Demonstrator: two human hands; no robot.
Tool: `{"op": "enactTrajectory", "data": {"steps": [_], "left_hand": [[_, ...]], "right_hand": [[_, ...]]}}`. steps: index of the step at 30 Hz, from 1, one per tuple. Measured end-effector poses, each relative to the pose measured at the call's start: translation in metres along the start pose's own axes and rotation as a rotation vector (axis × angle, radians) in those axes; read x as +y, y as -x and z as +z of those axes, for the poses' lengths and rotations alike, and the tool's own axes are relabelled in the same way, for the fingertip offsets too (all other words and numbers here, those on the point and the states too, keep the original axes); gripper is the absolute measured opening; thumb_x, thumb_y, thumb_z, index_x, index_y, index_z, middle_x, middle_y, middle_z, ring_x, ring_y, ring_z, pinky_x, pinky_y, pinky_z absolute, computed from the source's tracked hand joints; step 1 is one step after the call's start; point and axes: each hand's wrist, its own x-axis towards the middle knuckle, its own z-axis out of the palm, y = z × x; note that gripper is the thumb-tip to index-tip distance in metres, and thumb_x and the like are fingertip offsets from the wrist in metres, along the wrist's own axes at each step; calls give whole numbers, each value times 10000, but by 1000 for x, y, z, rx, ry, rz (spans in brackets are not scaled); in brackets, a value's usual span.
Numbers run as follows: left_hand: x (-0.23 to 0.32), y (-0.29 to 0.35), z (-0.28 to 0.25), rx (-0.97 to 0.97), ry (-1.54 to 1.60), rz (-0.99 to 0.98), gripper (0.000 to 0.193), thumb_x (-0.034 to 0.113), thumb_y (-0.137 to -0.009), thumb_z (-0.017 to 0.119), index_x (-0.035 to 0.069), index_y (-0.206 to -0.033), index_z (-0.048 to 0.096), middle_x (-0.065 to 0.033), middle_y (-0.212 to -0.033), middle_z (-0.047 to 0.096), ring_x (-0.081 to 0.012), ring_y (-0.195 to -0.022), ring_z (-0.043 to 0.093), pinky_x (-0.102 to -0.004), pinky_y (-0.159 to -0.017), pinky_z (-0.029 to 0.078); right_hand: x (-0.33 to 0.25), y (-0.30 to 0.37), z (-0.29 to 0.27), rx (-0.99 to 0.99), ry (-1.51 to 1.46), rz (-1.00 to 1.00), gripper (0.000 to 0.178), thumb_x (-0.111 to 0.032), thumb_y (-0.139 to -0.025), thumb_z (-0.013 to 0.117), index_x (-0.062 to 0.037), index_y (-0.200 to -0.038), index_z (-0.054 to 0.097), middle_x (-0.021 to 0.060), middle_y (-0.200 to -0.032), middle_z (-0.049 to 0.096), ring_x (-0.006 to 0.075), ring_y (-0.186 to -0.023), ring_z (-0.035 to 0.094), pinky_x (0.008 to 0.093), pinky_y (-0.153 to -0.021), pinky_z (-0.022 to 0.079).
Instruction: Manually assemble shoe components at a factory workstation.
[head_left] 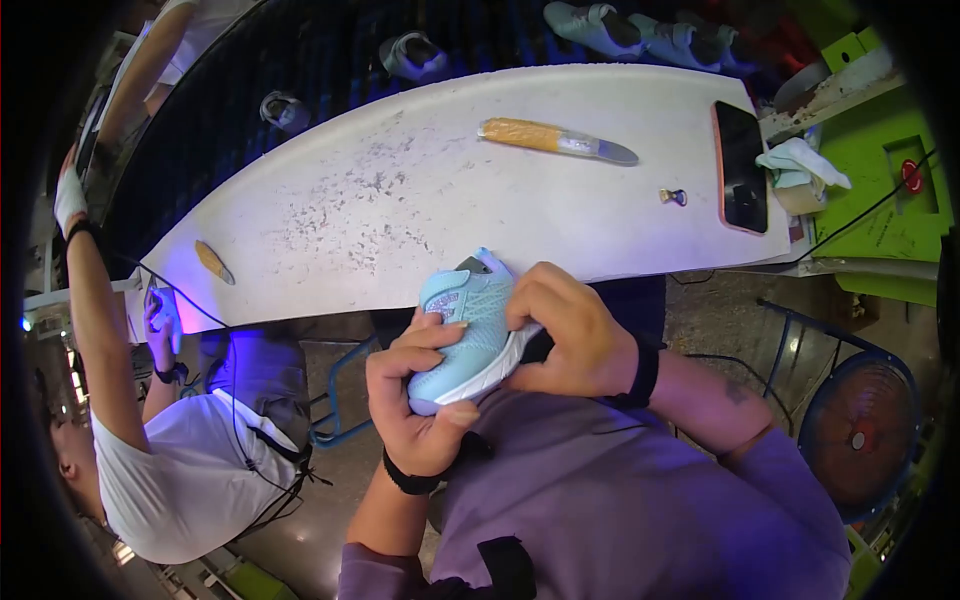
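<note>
A small light-blue sneaker with a white sole is held between my two hands, just off the near edge of the table. My left hand wraps round its toe, fingers on the upper and thumb on the sole. At the heel end, my right hand grips the side along the sole, thumb and fingers bent; its fingertips are partly hidden. Farther off on the white tabletop lies a knife with a tan wrapped handle.
A phone, a small metal piece and a white cloth lie at the right. Dark scraps and another short blade lie leftward. Several shoes sit on the dark conveyor beyond. A co-worker stands left; a fan stands right.
</note>
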Motion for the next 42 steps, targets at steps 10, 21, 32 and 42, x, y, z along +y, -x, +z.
{"op": "enactTrajectory", "data": {"steps": [10, 21, 32, 42], "left_hand": [[10, -9, 4, -95, -169, 20, 703, 542, -680, 871, 60, -1054, 521, -172, -1176, 690, -336, -1198, 614, -501, -1092, 421], [32, -50, -22, -513, -690, 162, 398, 331, -760, 861, 29, -900, 641, -214, -1217, 674, -383, -1134, 650, -490, -964, 530], [13, -60, -53, -434, -614, -432, 468, 231, -754, 832, 58, -896, 421, -60, -763, 512, -158, -705, 460, -314, -641, 436], [16, -76, 4, -171, -139, 52, 1003, 222, -718, 876, -1, -1497, 284, -238, -1346, 542, -315, -1241, 568, -403, -1047, 460]], "right_hand": [[10, 10, 12, 157, -137, -293, 348, -89, -620, 811, -88, -803, 514, 81, -839, 488, 312, -806, 538, 398, -724, 460], [33, -5, 17, 162, 11, -166, 354, -121, -598, 827, -104, -786, 528, 64, -829, 489, 281, -739, 537, 391, -638, 442], [7, -31, 39, -29, 265, -129, 354, -220, -662, 819, -88, -810, 526, 84, -824, 511, 286, -768, 598, 399, -631, 481], [-12, -66, -44, 277, -758, 151, 603, -586, -993, 548, 11, -1050, 617, 124, -1030, 668, 177, -970, 639, 334, -900, 513]]}}
